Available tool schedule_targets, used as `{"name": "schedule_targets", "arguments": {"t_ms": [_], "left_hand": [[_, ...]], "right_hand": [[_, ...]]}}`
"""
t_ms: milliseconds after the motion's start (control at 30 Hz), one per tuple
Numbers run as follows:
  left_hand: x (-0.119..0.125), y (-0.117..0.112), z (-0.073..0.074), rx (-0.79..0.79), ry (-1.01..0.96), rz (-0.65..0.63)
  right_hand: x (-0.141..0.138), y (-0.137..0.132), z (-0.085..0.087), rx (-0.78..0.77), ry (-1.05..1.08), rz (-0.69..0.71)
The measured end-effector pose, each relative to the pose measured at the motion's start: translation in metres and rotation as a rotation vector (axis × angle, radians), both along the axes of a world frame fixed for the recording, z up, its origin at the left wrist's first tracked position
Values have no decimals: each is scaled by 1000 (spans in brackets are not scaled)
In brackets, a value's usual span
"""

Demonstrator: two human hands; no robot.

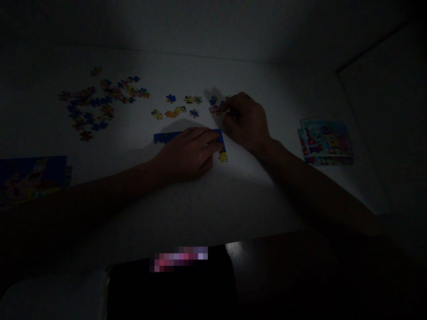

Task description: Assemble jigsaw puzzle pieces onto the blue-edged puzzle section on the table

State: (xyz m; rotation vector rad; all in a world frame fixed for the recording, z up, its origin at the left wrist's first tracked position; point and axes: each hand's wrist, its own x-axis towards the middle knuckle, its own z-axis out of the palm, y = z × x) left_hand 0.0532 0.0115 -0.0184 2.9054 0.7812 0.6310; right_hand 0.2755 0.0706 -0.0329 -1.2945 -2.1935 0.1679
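Observation:
My left hand point(191, 153) lies palm down with its fingers stretched across a partly joined jigsaw puzzle point(216, 134), hiding much of it. A blue border runs along the puzzle's top, with a yellow piece point(223, 155) at the lower right end. Farther up, my right hand point(247, 120) has bent fingers, with the index fingertip at a small cluster of puzzle pieces point(213, 108). It seems to pinch one of them, though the dim light blurs the contact. Several loose puzzle pieces point(180, 109) lie just above the left hand.
A spread pile of loose puzzle pieces point(88, 118) is at the upper left. A blue picture sheet with cartoon figures point(50, 166) lies at the left edge, partly behind my left forearm. Stacked cartoon pictures point(328, 142) are on the right. The white table point(207, 200) is dimly lit.

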Motion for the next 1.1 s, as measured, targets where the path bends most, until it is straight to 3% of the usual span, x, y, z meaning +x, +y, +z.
{"name": "schedule_targets", "arguments": {"t_ms": [267,533,967,1100], "left_hand": [[-1,-2,2,27,1,-5],[-1,-5,8,95,5,1],[0,-6,7,154,16,6],[1,-7,7,143,28,3]], "right_hand": [[-8,-4,8,-39,40,-40],[-4,1,16,-122,302,-229],[-4,1,12,-58,197,-147],[-5,-2,14,-80,150,-34]]}}
